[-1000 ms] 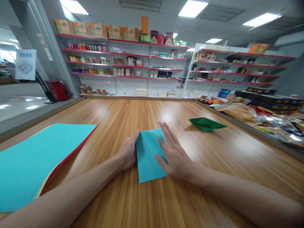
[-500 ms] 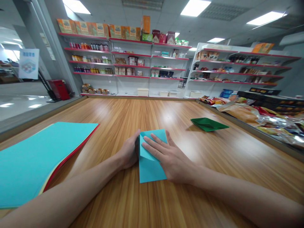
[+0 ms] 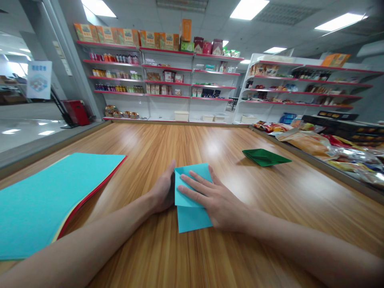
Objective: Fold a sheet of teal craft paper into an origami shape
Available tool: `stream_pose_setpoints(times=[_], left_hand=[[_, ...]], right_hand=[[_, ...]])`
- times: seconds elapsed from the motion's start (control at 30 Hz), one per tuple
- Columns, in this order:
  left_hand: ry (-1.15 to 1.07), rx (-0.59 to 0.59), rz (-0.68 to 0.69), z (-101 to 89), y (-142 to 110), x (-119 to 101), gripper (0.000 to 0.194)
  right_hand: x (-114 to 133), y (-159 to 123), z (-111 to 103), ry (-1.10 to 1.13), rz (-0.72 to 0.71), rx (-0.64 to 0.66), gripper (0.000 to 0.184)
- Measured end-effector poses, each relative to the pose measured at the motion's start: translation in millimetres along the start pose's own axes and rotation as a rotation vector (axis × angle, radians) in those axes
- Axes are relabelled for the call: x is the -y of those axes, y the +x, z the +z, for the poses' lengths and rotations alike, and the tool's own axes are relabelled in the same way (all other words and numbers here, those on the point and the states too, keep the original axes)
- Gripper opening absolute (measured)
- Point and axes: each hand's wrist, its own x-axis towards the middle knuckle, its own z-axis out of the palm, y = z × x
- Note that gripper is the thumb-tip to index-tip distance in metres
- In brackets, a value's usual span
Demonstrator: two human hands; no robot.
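Paper [image 3: 194,221], blue and folded, lies low in the centre on the table [image 3: 141,252]; you appear to be flattening its upper layer. Your right hand [image 3: 220,202] spreads over it, palm down, gripping nothing. Your left hand [image 3: 162,192] stands half curled at its left edge; whether it pinches the paper, you cannot tell. Another press calls for steady edges and even pressure. Sheets [image 3: 63,192] lie at left, green paper [image 3: 265,157] at right. Bins [image 3: 181,116] sit top centre, contents unclear.
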Motion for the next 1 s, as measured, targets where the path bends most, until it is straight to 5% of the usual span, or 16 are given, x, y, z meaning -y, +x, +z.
stream_pose_setpoints(times=[0.17,0.27,0.5,0.8,1.0], left_hand=[[0.020,-0.075,0.046,-3.4,2,2,0.051],[-0.022,0.032,0.097,-10.5,4,2,0.046],[0.016,0.243,0.167,-10.5,3,10,0.028],[0.286,0.062,0.180,-6.5,0,15,0.015],[0.263,-0.093,0.145,-5.4,4,17,0.038]], right_hand=[[-1,-1,2,0.039,-0.005,0.008,0.074],[-2,-2,8,0.120,0.047,-0.060,0.075],[-15,-1,25,0.483,0.478,-0.384,0.052],[-21,-5,29,0.799,0.468,-0.455,0.062],[-14,-5,27,0.727,0.300,-0.332,0.062]])
